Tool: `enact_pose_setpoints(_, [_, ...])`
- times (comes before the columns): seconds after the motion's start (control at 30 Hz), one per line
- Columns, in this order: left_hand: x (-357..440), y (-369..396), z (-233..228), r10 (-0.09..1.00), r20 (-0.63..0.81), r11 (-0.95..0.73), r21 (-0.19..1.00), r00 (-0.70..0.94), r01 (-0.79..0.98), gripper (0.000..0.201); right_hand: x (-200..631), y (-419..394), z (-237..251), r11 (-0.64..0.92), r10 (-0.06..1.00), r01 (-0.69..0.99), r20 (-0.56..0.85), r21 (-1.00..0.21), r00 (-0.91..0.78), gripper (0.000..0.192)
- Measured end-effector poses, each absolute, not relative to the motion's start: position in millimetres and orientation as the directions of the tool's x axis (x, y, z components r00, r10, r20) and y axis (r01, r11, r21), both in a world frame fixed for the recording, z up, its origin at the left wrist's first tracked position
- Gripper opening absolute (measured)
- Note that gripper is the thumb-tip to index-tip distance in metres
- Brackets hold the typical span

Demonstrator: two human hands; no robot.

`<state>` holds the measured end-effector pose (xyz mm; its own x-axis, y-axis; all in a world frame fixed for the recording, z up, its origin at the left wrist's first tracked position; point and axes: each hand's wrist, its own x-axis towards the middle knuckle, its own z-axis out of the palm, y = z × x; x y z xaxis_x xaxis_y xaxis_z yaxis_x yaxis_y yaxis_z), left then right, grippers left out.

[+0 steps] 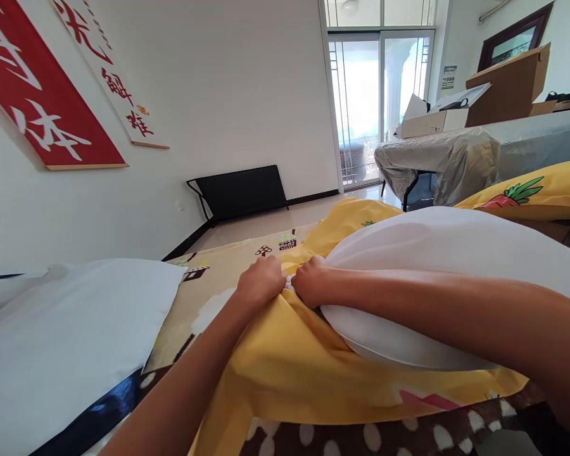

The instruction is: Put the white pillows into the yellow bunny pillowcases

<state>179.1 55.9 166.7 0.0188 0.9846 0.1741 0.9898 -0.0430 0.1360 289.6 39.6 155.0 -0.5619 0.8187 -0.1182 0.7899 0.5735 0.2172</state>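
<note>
Hands meet at the frame's centre: left hand (pixel 261 282) and right hand (pixel 311 283) are both fisted, knuckle to knuckle, pinching the yellow pillowcase (pixel 285 361) at the end of the white pillow (pixel 437 278); the pillow stretches toward 3 o'clock; another white pillow (pixel 66 335) lies at 9 o'clock; a glass door (pixel 380 95) stands at 1 o'clock.

2 bare forearms, sleeveless to the frame edge, no jewellery

Patterned bed (pixel 370 437) bears yellow pillowcase (pixel 289 373) and white pillow (pixel 71 342)
</note>
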Motion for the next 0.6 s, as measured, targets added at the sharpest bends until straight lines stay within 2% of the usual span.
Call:
enact_pose_setpoints(0.13, [192,53,180,0.964,0.238,-0.153,0.133,0.119,0.979,0.016,293,41,165,0.56,0.829,0.802,-0.133,0.209,-0.544,0.045])
enact_pose_setpoints(0.37, [208,36,202,0.919,0.358,-0.27,0.266,0.165,0.925,0.022,296,66,145,0.536,0.844,0.828,-0.112,0.166,-0.524,0.047])
enact_pose_setpoints(0.43, [201,38,197,0.922,0.337,-0.262,0.183,0.19,0.948,0.022,294,69,139,0.519,0.854,0.84,-0.139,0.157,-0.501,0.047])
enact_pose_setpoints(0.53, [184,39,180,0.953,0.157,-0.256,-0.038,0.258,0.966,0.02,288,69,131,0.503,0.86,0.853,-0.18,0.142,-0.477,0.05])
enact_pose_setpoints(0.6, [171,35,165,0.962,0.05,-0.262,-0.094,0.268,0.96,0.017,285,67,128,0.508,0.854,0.852,-0.197,0.124,-0.481,0.053])
